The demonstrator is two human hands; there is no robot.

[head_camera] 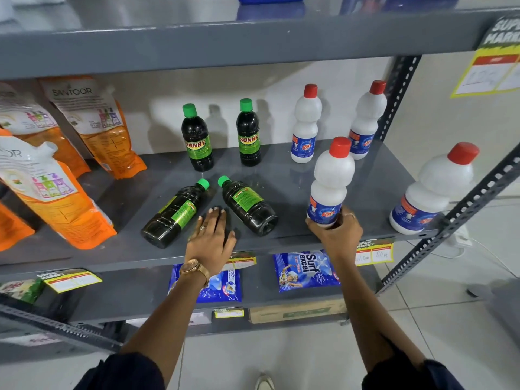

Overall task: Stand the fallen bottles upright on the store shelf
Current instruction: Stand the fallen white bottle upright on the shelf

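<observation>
Two dark bottles with green caps lie on their sides on the grey shelf [281,167]: one fallen bottle on the left [174,213], another fallen bottle on the right [247,206]. My left hand [211,237] hovers flat and open between them, fingers apart, holding nothing. My right hand [336,232] grips the base of a white bottle with a red cap [330,181], which stands upright near the shelf's front edge. Two green-capped bottles [197,137] [248,133] stand upright at the back.
Three more white red-capped bottles stand upright at the back [306,125] [365,119] and at the right front corner [433,190]. Orange refill pouches [98,125] fill the left side. A slotted metal post [478,201] flanks the right. Blue detergent packets [305,270] lie on the shelf below.
</observation>
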